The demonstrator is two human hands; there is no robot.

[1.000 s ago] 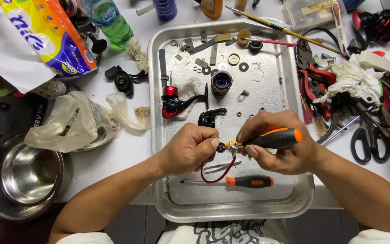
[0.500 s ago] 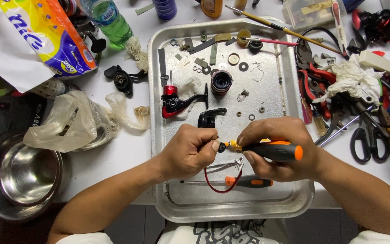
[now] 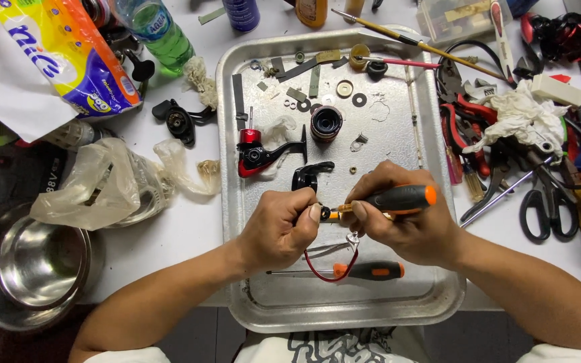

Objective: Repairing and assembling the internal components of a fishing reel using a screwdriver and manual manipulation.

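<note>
Over a metal tray [image 3: 432,296], my left hand [image 3: 277,228] pinches a small black round part [image 3: 325,214] between thumb and fingers. My right hand [image 3: 405,225] grips an orange and black screwdriver [image 3: 398,197] lying sideways, its tip at that small part. A thin red wire bail [image 3: 334,269] hangs below my hands. A second orange and black screwdriver [image 3: 351,271] lies on the tray under them. A red and black reel body [image 3: 260,153], a black spool [image 3: 325,122] and a black bracket [image 3: 307,176] lie on the tray farther off.
Washers and several small parts [image 3: 344,89] are scattered at the tray's far end. Pliers, scissors [image 3: 546,208] and rags crowd the right side. At left sit a steel bowl [image 3: 25,265], a crumpled plastic bag [image 3: 102,181], a green bottle [image 3: 159,30] and a tissue pack [image 3: 68,54].
The screwdriver in my right hand has turned from slanting to nearly level, and both hands have shifted slightly. The red wire bail now hangs lower over the second screwdriver.
</note>
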